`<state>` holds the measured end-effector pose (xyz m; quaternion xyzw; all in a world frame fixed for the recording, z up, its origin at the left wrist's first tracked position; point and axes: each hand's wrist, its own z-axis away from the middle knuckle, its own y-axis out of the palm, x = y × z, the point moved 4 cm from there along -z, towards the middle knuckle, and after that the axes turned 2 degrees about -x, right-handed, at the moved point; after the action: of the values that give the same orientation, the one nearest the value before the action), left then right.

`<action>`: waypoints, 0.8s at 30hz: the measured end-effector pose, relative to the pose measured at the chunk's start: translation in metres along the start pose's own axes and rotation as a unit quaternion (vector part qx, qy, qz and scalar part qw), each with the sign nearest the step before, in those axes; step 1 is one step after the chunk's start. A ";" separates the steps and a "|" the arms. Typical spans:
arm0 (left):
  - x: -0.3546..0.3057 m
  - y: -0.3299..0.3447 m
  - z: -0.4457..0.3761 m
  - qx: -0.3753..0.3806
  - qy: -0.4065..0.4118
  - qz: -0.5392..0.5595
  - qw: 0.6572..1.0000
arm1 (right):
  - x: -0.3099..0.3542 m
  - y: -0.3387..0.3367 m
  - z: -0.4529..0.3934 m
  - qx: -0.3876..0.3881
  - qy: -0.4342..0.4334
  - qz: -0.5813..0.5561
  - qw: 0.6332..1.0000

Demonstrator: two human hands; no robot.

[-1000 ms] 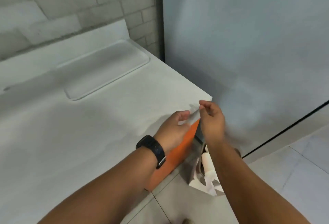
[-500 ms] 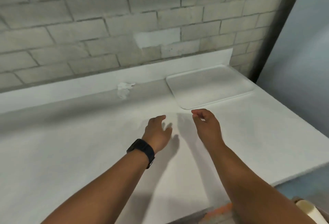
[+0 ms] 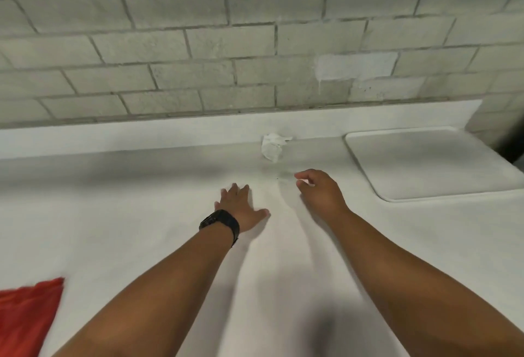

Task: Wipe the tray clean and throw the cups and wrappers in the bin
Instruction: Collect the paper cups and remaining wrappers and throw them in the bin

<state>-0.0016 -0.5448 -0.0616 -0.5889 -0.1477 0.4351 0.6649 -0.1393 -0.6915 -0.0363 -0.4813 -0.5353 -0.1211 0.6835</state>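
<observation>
A crumpled white wrapper [image 3: 272, 147] lies on the white counter [image 3: 127, 215] against the low back ledge. The white tray [image 3: 425, 164] sits bare at the far right of the counter. My left hand [image 3: 241, 206], with a black watch on its wrist, lies flat on the counter with fingers spread. My right hand [image 3: 317, 189] hovers just below and to the right of the wrapper, fingers loosely curled and holding nothing. The bin and the cups are out of sight.
A grey brick wall [image 3: 226, 45] rises behind the counter. A red cloth [image 3: 25, 314] lies at the counter's near left corner. A dark gap [image 3: 510, 152] runs beside the tray at the right edge.
My view has swung left, from the counter's right end and the orange bin to the counter's middle. Both hands have moved from over the bin toward the wrapper; the left has flattened onto the counter.
</observation>
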 end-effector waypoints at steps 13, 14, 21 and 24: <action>0.028 0.020 -0.025 0.065 -0.001 -0.029 0.997 | 0.015 0.074 -0.145 0.103 -0.050 0.309 0.944; 0.028 0.020 -0.025 0.066 0.000 -0.029 0.997 | 0.018 0.079 -0.152 0.103 -0.062 0.326 0.938; 0.030 0.024 -0.029 0.074 -0.006 -0.021 0.997 | 0.008 0.106 -0.162 0.062 -0.106 0.349 0.929; 0.031 0.025 -0.030 0.077 -0.006 -0.018 0.997 | 0.008 0.104 -0.160 0.022 -0.049 0.308 0.950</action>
<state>0.0278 -0.5434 -0.1016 -0.5301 -0.1285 0.4367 0.7154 0.0332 -0.7620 -0.0787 -0.6126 -0.3969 0.1309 0.6708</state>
